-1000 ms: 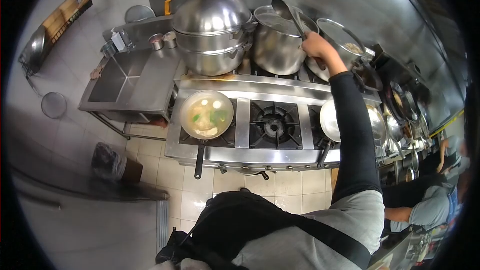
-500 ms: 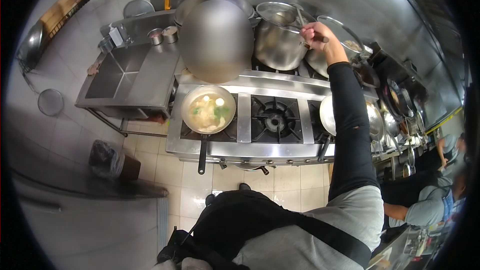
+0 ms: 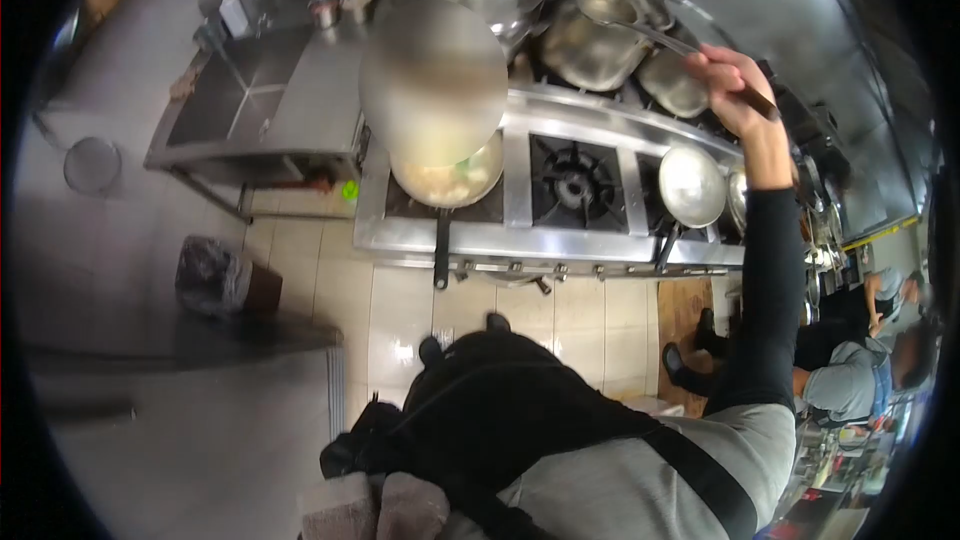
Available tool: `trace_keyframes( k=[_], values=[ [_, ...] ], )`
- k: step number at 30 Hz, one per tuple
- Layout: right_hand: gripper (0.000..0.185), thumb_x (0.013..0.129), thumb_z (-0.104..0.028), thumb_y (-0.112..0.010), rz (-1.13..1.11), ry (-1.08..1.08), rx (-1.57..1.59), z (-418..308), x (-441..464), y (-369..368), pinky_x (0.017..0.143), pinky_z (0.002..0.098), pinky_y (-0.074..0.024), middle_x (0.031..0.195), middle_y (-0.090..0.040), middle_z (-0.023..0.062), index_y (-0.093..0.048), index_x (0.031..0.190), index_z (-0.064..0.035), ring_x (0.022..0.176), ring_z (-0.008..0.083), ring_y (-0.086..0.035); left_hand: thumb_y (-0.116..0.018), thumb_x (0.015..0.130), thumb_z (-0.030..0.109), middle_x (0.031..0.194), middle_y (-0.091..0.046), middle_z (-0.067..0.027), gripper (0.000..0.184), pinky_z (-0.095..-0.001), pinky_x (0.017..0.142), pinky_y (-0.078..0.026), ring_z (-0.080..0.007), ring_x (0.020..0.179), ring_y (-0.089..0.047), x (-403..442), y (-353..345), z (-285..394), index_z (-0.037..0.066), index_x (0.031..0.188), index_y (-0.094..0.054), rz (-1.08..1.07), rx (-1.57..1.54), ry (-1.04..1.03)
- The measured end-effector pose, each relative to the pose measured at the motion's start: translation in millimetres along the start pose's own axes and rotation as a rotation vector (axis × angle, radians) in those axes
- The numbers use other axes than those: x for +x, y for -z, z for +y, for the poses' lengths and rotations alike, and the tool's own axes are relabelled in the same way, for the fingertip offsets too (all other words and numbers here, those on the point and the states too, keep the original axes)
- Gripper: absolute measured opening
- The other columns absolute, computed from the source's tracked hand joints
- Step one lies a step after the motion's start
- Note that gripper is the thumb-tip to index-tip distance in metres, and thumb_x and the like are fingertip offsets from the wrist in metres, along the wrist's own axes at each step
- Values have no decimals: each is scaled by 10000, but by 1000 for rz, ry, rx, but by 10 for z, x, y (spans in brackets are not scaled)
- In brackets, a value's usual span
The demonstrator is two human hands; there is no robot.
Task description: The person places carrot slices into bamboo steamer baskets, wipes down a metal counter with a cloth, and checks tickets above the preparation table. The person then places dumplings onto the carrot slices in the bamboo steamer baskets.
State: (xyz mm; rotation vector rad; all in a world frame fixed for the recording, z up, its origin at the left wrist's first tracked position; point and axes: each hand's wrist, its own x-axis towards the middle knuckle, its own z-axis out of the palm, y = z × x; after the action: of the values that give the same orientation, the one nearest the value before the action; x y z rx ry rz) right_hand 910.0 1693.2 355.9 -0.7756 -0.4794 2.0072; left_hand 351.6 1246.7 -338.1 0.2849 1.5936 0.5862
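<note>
My right hand [image 3: 735,90] is closed around the dark handle of a metal ladle [image 3: 605,8], arm stretched out over the stove. The ladle's bowl hangs above the rear of a large steel stockpot [image 3: 590,55]; whether it holds liquid I cannot tell. On the front left burner sits a frying pan [image 3: 455,188] with pale and green food in it, its black handle pointing toward me. A blurred grey patch covers the pan's far part. My left hand is out of view.
A light pan [image 3: 692,188] sits right of the bare burner [image 3: 574,185]. Beside the stove at left is a steel sink [image 3: 235,105], with a lined bin [image 3: 225,275] below. Two people in grey shirts, one nearer [image 3: 845,380], are at the far right.
My right hand has drawn back to the right, and the ladle has come up from the stockpot's mouth. The whole view has shifted, so the stove appears higher and farther right.
</note>
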Motion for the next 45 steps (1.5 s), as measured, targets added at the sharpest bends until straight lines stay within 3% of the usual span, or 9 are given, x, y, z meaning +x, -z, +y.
trace_keyframes(
  k=[9,16,20,21,24,31,36,39,45],
  values=[
    [116,994,-52,-421,23,-286,250,2086,201,965,333,159,-382,727,-478,29,-417,925,40,454,32,-441,-453,973,238,683,-315,33,206,-351,608,-288,-147,662,-348,248,642,-609,208,769,-445,-189,-288,-15],
    [730,897,-46,-585,269,-18,-1080,3072,76,760,381,235,-360,672,-502,10,-223,1528,12,435,65,-432,-471,958,289,686,-311,30,200,-320,620,-258,-144,659,-301,-106,714,-484,231,766,-459,-207,-378,3],
    [628,947,-109,-582,345,547,-1713,3458,58,1296,830,522,-481,1098,-608,351,-261,1483,-43,1011,534,-587,-487,943,294,704,-338,10,179,-333,629,-277,-165,675,-327,-270,642,-507,218,781,-490,-190,-407,-14],
    [424,984,-185,-562,450,525,-1774,3539,82,1356,642,463,-521,907,-655,248,-399,1346,-37,734,415,-658,-490,939,296,709,-349,4,175,-338,632,-284,-172,680,-337,-336,602,-515,215,785,-498,-170,-395,-9],
    [284,1027,-379,-511,350,-114,-688,3175,44,1224,312,238,-280,614,-358,-49,-482,1006,-97,379,36,-278,-498,929,300,724,-382,-14,167,-353,641,-307,-191,698,-369,-368,394,-484,204,795,-521,-100,-324,5],
    [211,916,-71,-551,-25,102,-156,1731,154,1149,277,240,-280,573,-421,-15,-525,1124,-67,328,67,-322,-519,906,311,759,-457,-58,167,-387,664,-361,-237,739,-444,-420,-341,-78,181,817,-574,153,-226,-8],
    [602,864,-65,-483,268,572,-1113,57,1204,938,421,287,-435,664,-520,47,-295,1434,-29,469,145,-504,-533,889,318,784,-511,-88,182,-411,680,-399,-269,768,-498,-556,-969,171,164,834,-612,307,-314,27],
    [593,827,-95,-534,487,952,-1826,-798,2265,1192,966,425,-470,1195,-605,328,-421,1392,44,1122,409,-610,-541,878,323,799,-543,-107,196,-426,689,-422,-289,785,-530,-706,-1306,134,154,844,-635,384,-375,26],
    [483,960,-207,-416,428,697,-2554,-1492,3528,1502,1089,437,-385,1436,-472,232,-461,1391,8,1316,329,-477,-559,858,331,829,-608,-144,232,-455,708,-467,-328,820,-595,-991,-1991,-297,133,863,-680,566,-435,-29]
  ],
)
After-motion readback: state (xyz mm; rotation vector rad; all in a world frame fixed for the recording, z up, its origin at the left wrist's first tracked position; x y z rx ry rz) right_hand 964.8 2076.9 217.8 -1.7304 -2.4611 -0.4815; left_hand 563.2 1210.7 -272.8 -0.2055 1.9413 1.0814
